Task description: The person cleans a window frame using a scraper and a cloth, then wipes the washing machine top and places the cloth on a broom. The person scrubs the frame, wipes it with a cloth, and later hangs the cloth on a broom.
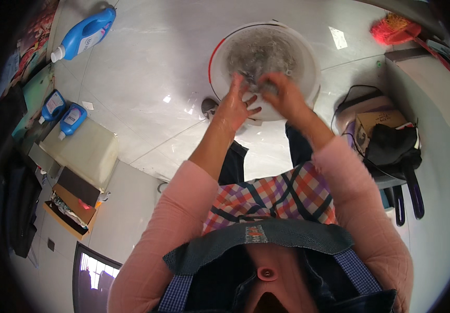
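A round pale tub or bucket stands on the tiled floor before me, with stirred, greyish water inside. Over its near side is my left hand, wet, its fingers spread and a ring on one of them; nothing shows in it. My right hand is beside it at the water's near edge, fingers curled and blurred. Whether the right hand holds anything is unclear. What lies under the water cannot be made out.
A large blue detergent bottle is at the upper left, with smaller blue bottles below it. An open cardboard box lies at the left. At the right are a bag, a black cloth and a red broom.
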`<state>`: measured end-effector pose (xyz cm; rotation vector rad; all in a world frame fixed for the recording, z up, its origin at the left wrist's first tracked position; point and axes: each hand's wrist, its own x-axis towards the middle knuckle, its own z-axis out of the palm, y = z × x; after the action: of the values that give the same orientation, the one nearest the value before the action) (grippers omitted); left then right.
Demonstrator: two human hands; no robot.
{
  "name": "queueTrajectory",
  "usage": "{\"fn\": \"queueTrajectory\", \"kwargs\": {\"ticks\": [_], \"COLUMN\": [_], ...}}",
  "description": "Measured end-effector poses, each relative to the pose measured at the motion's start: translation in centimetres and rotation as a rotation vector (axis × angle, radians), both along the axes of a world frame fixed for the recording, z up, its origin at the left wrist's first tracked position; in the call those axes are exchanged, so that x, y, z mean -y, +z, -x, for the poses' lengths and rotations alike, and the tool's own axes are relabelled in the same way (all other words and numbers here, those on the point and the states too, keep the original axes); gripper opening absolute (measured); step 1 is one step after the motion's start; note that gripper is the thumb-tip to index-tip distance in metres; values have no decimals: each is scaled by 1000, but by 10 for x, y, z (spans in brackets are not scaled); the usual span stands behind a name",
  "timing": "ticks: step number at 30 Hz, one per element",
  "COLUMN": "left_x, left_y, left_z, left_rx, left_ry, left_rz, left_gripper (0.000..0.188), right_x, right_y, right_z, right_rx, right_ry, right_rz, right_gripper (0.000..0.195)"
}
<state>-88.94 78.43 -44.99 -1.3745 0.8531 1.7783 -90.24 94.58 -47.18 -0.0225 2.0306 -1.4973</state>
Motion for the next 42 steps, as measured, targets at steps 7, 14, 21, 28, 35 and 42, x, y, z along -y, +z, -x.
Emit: {"fn": "queueTrajectory", "kwargs": {"ticks": [7, 14, 21, 28, 35, 42], "left_x": [-6, -23, -27, 14, 16, 9], "left_y": [-3, 16, 18, 16, 27, 23], "left_z": [9, 7, 15, 1, -16, -10], "left_rx": [-60, -201, -19, -102, -36, -2], "left_ry": [-109, 48, 221, 20, -145, -78], "left_rz": [-150, -28, 34, 92, 11, -5], "left_gripper": [69, 39, 48, 69, 60, 92], "right_x": [33, 46, 4, -18, -9, 8], "right_y": [139, 60, -52, -83, -120, 75], "right_z": [-28, -1, 38, 7, 1, -23], "right_rx": [-264, -408, -9, -502, 151, -142], "right_ry": [72, -36, -99, 112, 367, 109], "right_rz": [105, -154, -504, -451, -576, -28], "right_gripper": [20, 11, 21, 32, 39, 36]}}
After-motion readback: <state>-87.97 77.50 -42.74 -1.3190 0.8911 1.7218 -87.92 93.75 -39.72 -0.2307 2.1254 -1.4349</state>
